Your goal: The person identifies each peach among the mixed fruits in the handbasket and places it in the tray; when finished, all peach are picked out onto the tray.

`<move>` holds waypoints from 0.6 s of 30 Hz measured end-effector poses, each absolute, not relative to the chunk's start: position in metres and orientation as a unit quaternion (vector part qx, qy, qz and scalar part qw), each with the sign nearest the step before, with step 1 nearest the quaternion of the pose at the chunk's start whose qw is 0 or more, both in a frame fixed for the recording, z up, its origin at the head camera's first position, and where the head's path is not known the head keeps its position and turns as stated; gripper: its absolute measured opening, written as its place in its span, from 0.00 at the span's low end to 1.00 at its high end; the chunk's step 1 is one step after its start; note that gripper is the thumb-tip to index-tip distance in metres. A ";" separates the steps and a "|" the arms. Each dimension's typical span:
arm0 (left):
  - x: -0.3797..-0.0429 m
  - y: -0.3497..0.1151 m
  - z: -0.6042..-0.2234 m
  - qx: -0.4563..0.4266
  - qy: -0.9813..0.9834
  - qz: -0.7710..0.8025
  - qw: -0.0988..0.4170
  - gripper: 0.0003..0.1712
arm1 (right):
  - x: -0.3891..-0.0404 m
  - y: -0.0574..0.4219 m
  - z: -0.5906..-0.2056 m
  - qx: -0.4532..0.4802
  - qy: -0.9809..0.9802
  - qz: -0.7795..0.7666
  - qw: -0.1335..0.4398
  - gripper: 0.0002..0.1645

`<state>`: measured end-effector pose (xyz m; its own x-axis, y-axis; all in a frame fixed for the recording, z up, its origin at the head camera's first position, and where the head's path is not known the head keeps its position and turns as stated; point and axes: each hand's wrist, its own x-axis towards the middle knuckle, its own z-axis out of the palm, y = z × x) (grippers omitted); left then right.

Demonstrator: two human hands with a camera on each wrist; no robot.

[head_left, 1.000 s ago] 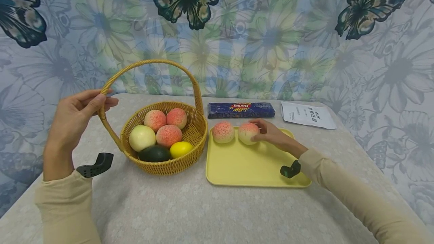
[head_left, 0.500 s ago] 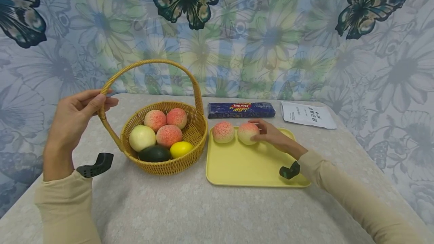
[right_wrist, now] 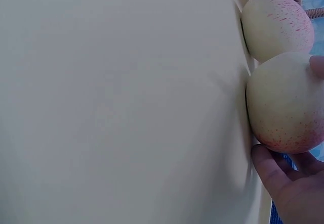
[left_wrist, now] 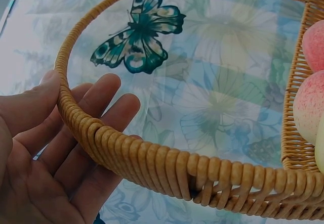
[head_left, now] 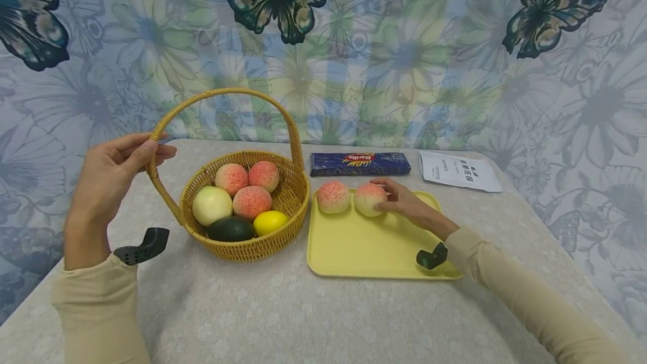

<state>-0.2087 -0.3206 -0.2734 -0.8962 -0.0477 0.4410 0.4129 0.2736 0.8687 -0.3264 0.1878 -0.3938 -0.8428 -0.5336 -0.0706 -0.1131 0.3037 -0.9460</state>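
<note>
My left hand [head_left: 113, 170] pinches the left side of the wicker basket's arched handle [left_wrist: 136, 155] between thumb and fingers. In the basket [head_left: 242, 250] lie several peaches [head_left: 251, 203], a pale green round fruit [head_left: 212, 206], a dark green avocado-like fruit [head_left: 230, 230] and a yellow lemon [head_left: 270, 222]. To its right, a yellow tray [head_left: 364, 251] bears two pink-and-cream peaches along its far edge. My right hand [head_left: 404, 201] grips the right-hand peach [right_wrist: 286, 102], thumb and fingers round its side. The left-hand peach [head_left: 333, 198] sits close beside it.
Behind the tray lies a dark blue Barilla pasta pack [head_left: 360, 164]. A white printed packet [head_left: 459, 172] is to the right of it. A butterfly-patterned cloth [head_left: 404, 72] hangs along the table's back edge. Both wrists wear black camera mounts [head_left: 143, 246].
</note>
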 end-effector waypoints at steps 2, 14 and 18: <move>-0.208 -0.321 -0.274 -0.120 -0.772 -0.592 0.196 0.19 | -0.327 0.188 -0.394 -0.209 0.785 -0.552 0.188 0.43; -0.209 -0.321 -0.275 -0.116 -0.781 -0.581 0.197 0.19 | -0.328 0.184 -0.389 -0.210 0.803 -0.531 0.170 0.42; -0.209 -0.321 -0.275 -0.117 -0.779 -0.584 0.198 0.19 | -0.330 0.178 -0.378 -0.216 0.811 -0.522 0.152 0.42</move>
